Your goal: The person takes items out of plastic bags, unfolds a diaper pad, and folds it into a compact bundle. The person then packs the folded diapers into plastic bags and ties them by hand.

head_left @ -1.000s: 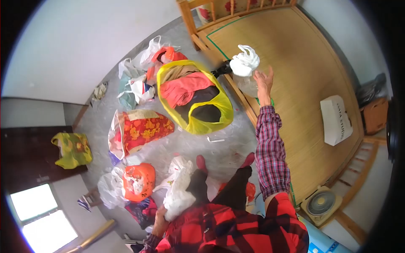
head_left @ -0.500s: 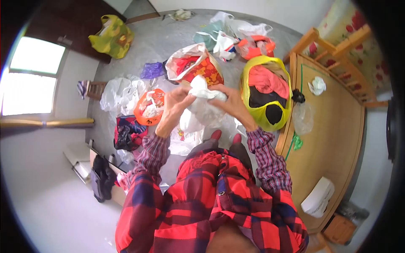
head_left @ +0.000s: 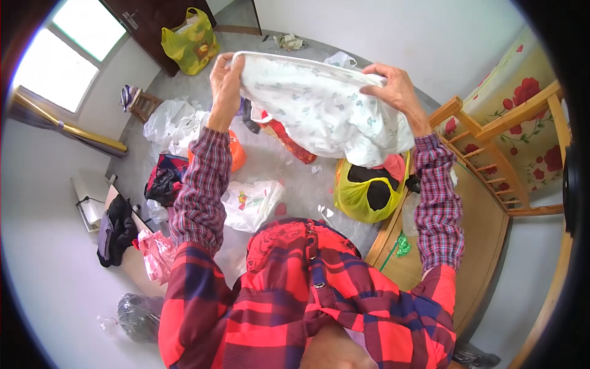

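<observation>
A white cloth (head_left: 313, 101) with a small grey-green print hangs spread between my hands at the top middle. My left hand (head_left: 226, 86) pinches its upper left corner. At the upper right edge, my right hand (head_left: 396, 92) grips it between thumb and fingers. The lower right part hangs in bunched folds, so I cannot tell what kind of garment or sheet it is. Behind it, a red and white bag (head_left: 289, 138) is partly hidden. Below its right end stands a yellow plastic bag (head_left: 353, 203) with dark and pink clothes in it.
A white plastic bag (head_left: 249, 206) lies on the floor near my feet. Further left are clear plastic bags (head_left: 172, 126), an orange bag (head_left: 236, 152) and a dark bag (head_left: 165, 181). Another yellow bag (head_left: 190, 46) stands by the door. A wooden bed frame (head_left: 485, 215) borders the right.
The white cloth was bunched low between my hands. Now my hands are raised, further forward and wide apart, with the cloth opened out between them. My view has shifted too.
</observation>
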